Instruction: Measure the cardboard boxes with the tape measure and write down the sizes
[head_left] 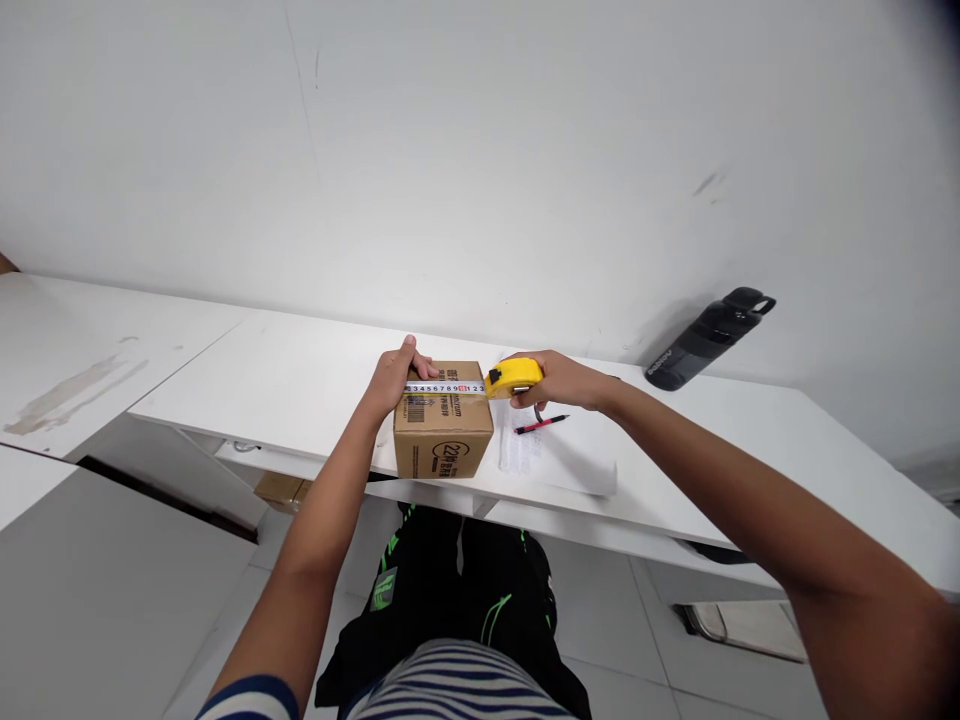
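Observation:
A brown cardboard box point(420, 450) with black print sits at the front of the white table. Across its top runs the white blade point(448, 388) of a tape measure, numbers facing up. My left hand point(395, 378) is at the box's left edge, closed on the blade's end, with some fingers resting on the box top. The yellow tape measure point(517, 374) is gripped in my right hand point(556, 378), just past the box's right edge. Part of the right fingers is hidden behind the yellow case.
Right of the box, a red and black pen point(541, 424) lies on a white paper sheet point(559, 465). A dark bottle point(705, 340) stands farther right near the wall. Beneath the tabletop, another cardboard box point(281, 491) shows at left. The white table point(300, 365) runs along the wall.

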